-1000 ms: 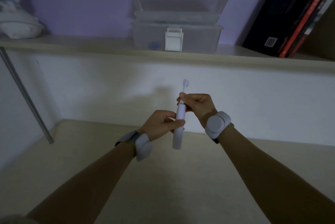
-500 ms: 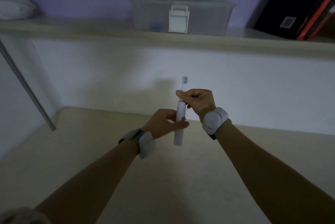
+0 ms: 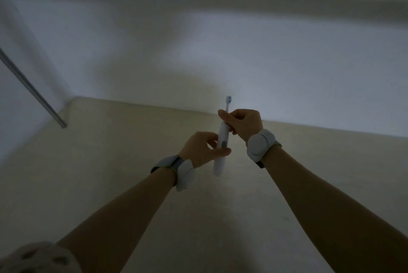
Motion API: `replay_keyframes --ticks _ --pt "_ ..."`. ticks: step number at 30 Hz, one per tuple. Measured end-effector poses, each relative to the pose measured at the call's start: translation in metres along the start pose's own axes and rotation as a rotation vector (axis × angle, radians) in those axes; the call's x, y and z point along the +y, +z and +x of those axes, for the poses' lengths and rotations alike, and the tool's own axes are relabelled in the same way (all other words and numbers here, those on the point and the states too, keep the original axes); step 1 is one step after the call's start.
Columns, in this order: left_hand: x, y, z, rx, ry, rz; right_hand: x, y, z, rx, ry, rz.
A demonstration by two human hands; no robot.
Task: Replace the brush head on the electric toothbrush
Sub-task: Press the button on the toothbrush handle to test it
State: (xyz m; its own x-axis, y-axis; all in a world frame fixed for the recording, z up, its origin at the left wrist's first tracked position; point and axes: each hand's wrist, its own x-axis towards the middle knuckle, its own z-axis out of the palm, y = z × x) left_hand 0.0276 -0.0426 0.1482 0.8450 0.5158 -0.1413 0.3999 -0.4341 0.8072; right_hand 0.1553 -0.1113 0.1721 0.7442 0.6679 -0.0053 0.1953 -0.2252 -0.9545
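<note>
Electric toothbrush (image 3: 220, 151): light, rigid, prob. slick; left hand (image 3: 202, 148) clamped on handle, right hand (image 3: 242, 123) pinching brush head (image 3: 228, 101) neck.

White electric toothbrush (image 3: 220, 149) nearly upright above my desk (image 3: 110, 162), grey button facing me; brush head (image 3: 228, 99) on top.
</note>
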Motion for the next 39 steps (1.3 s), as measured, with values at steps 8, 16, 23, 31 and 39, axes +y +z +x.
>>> replay_keyframes --ticks 8,16,23,31,39 --pt "-0.040 0.022 0.009 -0.031 -0.124 0.012 0.055 0.018 0.002 -0.225 0.124 -0.184" --pt "-0.076 0.045 0.015 -0.138 -0.297 -0.029 0.096 0.038 0.008 -0.213 0.272 -0.245" --pt "-0.098 0.066 0.018 -0.171 -0.368 0.090 0.125 0.051 0.006 -0.241 0.401 -0.268" --pt "-0.124 0.078 0.029 -0.233 -0.418 0.164 0.139 0.058 0.004 -0.332 0.593 -0.250" --pt "-0.135 0.083 0.035 -0.347 -0.402 0.207 0.151 0.063 0.000 -0.360 0.662 -0.222"
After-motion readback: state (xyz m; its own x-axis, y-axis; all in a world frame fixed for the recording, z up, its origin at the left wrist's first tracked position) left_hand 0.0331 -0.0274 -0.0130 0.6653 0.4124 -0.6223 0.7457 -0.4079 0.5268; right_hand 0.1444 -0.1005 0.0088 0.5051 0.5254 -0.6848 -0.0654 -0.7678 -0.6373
